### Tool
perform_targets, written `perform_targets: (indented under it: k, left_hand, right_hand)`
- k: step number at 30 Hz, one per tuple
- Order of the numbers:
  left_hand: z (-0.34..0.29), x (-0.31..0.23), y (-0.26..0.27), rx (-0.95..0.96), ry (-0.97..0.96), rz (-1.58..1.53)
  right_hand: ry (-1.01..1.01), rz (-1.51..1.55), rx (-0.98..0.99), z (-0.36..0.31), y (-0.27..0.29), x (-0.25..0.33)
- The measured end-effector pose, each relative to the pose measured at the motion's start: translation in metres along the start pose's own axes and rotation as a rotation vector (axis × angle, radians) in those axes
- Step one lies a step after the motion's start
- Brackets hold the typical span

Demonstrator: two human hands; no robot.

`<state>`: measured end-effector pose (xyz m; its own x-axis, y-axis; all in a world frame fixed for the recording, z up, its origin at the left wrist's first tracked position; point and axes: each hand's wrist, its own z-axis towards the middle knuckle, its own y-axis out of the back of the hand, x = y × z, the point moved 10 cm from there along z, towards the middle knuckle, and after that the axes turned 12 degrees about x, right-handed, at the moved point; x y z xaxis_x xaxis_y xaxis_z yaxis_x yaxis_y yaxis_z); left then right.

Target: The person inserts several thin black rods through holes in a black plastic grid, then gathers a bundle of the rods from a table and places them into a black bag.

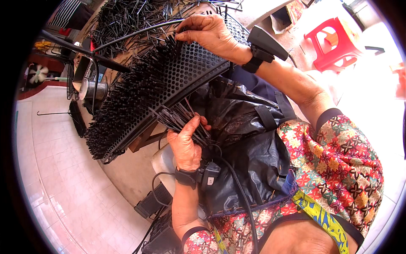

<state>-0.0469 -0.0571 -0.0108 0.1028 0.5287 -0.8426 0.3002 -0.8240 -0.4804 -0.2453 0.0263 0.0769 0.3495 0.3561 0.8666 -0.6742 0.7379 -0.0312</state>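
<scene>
**Strip bundle (175, 116) lying low at frame centre, right hand (215, 37) working above it across the perforated panel (186, 72)**

From where I'm standing, the relation that seems to matter most is the gap between the two hands. The strip bundle is sitting almost straight below the right hand in the frame, with the black perforated panel slanting between them. The left hand (186, 144), just below the centre, is much the nearer one: it is clasping the dark strips between thumb and fingers, well clamped. The right hand, at the upper middle, is hovering at the edge of the bristles (131, 93), its thumb and fingertips sitting close to each other. I can't tell whether they are meeting or pinching a strip.

The strip bundle is pointing its loose, slightly fanned ends toward the upper left, its long axis running from there down to the lower right into the palm. Those ends are lying just beside the panel's lower edge; I can't tell if they are touching it.

The perforated panel itself is stretching from the lower left to the upper right, so the strip bundle is lying roughly across that line. The bristles are filling its left side, while bare holes are showing along the right, nearer the right hand.
</scene>
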Motion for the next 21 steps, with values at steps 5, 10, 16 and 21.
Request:
perform_targets:
  k: [5, 10, 16, 21]
  left_hand:
    - [0.0, 0.004, 0.002, -0.001, 0.032, 0.003]
    - [-0.001, 0.006, 0.004, -0.006, 0.046, -0.009]
    - [0.0, 0.007, -0.002, 0.007, 0.073, -0.031]
    - [-0.003, 0.008, 0.002, 0.023, 0.091, 0.005]
  right_hand:
    - [0.094, -0.134, 0.18, 0.002, -0.013, 0.012]
    - [0.103, -0.391, 0.329, 0.002, -0.034, 0.006]
    - [0.156, -0.714, 0.31, 0.015, -0.047, 0.027]
    - [0.12, -0.913, 0.375, 0.028, -0.068, 0.025]
